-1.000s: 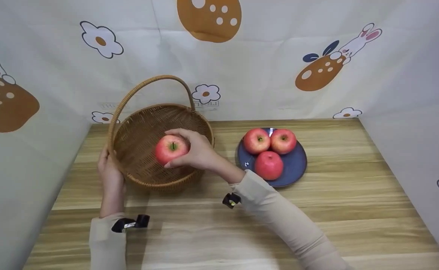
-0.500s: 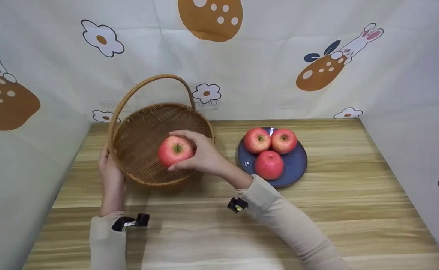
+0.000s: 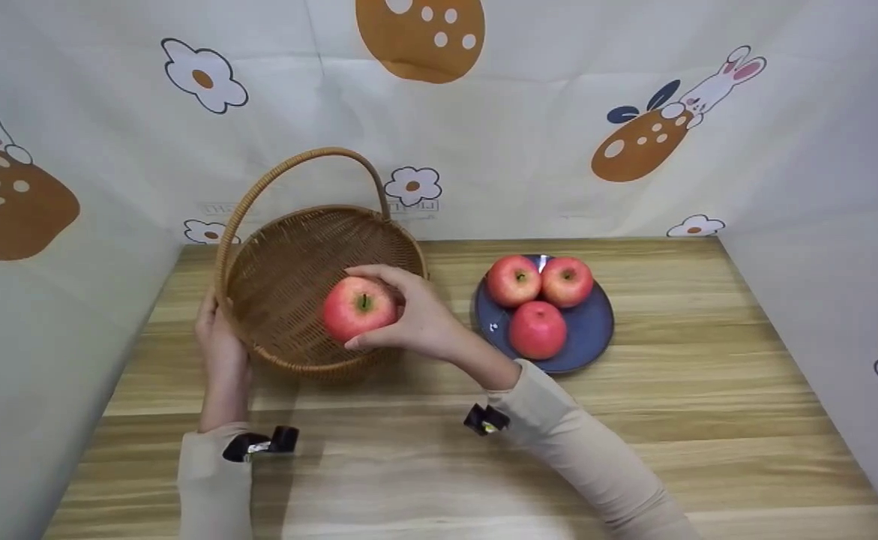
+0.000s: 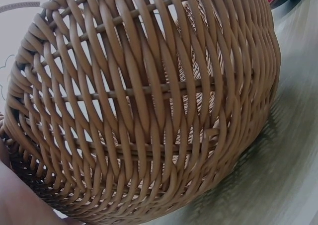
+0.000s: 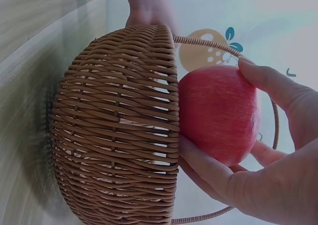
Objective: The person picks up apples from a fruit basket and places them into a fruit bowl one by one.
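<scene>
A round brown wicker basket (image 3: pixel 289 292) with a tall arched handle stands on the left of the wooden table. At its left side my left hand (image 3: pixel 225 352) holds the outside wall near the handle's base; part of that hand is hidden behind the basket. Over the basket's right front part, my right hand (image 3: pixel 416 319) grips a red apple (image 3: pixel 360 307) between thumb and fingers, stem up. The right wrist view places this apple (image 5: pixel 218 114) just above the rim. The basket wall (image 4: pixel 149 96) fills most of the left wrist view.
To the right of the basket, a dark blue plate (image 3: pixel 592 330) carries three apples: a back-left apple (image 3: pixel 513 281), a back-right apple (image 3: pixel 567 283) and a front apple (image 3: pixel 537 331). A patterned curtain (image 3: pixel 528 150) closes off the table's back and sides.
My right hand has drifted a little to the right and toward the viewer with the apple still in its grip. My left hand and the basket have stayed in place.
</scene>
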`<state>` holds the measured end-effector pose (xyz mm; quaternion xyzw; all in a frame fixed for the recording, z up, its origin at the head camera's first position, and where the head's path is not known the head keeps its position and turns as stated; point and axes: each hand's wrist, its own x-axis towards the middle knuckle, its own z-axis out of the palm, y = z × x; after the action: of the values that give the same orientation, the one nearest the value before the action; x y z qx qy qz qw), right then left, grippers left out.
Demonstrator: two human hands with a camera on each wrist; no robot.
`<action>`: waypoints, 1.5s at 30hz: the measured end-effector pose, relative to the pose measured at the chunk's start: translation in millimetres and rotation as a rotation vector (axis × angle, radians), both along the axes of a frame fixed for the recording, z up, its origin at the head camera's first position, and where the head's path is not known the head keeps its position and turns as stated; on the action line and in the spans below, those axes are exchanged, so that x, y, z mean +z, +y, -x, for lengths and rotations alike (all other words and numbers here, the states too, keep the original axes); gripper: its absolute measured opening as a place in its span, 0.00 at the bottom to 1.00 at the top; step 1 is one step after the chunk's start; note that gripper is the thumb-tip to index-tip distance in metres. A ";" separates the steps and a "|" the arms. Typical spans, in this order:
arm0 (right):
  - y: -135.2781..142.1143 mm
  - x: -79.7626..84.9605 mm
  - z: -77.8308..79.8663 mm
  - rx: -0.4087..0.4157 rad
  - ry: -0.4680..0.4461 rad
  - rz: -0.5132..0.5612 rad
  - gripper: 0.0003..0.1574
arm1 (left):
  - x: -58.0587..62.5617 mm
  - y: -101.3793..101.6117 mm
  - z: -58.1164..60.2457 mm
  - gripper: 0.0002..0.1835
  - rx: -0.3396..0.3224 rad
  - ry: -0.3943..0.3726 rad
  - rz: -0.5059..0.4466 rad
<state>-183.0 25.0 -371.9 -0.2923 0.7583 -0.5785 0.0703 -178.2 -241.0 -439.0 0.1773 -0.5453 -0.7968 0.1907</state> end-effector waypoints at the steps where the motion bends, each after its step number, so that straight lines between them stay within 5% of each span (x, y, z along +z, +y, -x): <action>1: 0.7 0.1 -1.3 -0.003 0.001 0.000 0.50 | -0.1 0.0 0.1 0.27 0.000 0.000 -0.002; 9: 6.1 1.6 -12.0 0.000 -0.010 0.026 0.51 | -2.5 0.7 -0.1 0.22 0.043 0.057 0.047; 26: 14.6 1.1 -21.7 0.002 -0.009 0.081 0.50 | -0.1 -0.1 1.0 0.27 0.005 -0.023 0.060; 45: 26.1 -2.5 -37.2 -0.049 -0.099 0.100 0.50 | -1.8 0.1 -0.1 0.25 0.015 0.036 0.042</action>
<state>-145.8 51.1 -374.4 -0.2479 0.7309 -0.6310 0.0787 -178.1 -240.9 -440.7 0.1630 -0.5572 -0.7866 0.2100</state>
